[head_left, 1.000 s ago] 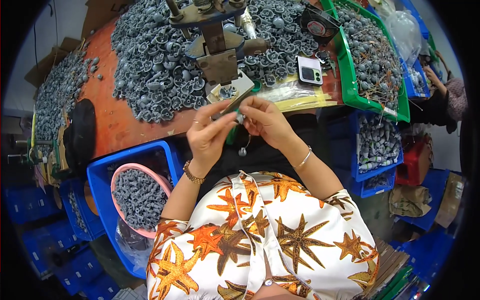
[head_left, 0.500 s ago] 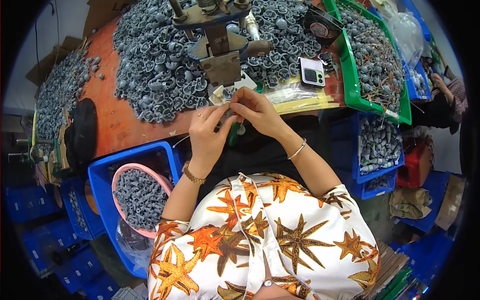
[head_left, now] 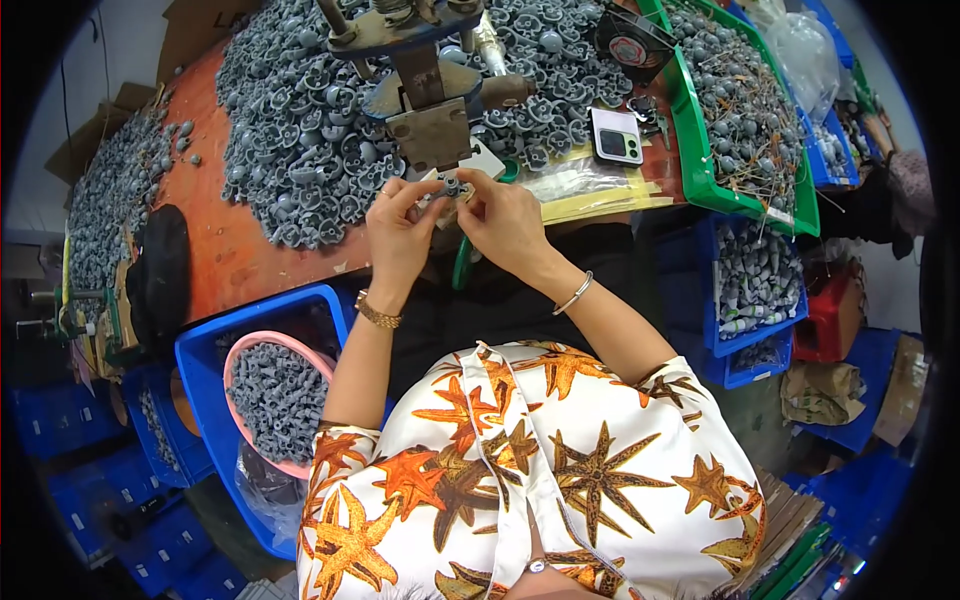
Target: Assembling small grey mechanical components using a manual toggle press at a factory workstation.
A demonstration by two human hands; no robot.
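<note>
- Both hands, left hand [head_left: 398, 225] and right hand [head_left: 508, 222], had shifted closer to the metal press [head_left: 428, 135] since the earlier frame.
- I saw thumb and fingertips of each pinched on a small grey part [head_left: 452, 186], held between them just in front of the press's pale block [head_left: 487, 163].
- I judged that a light, even pinch with steady wrists and fingertips kept off the metal suited this step.
- Beyond the press lay heaped grey shells [head_left: 300, 130]; rightward, a phone [head_left: 616, 138], then a green tray [head_left: 697, 150].

The left hand [head_left: 398, 228] and right hand [head_left: 507, 228] have advanced toward the press [head_left: 432, 135] ahead, exposing the grey part [head_left: 452, 186] between them.
</note>
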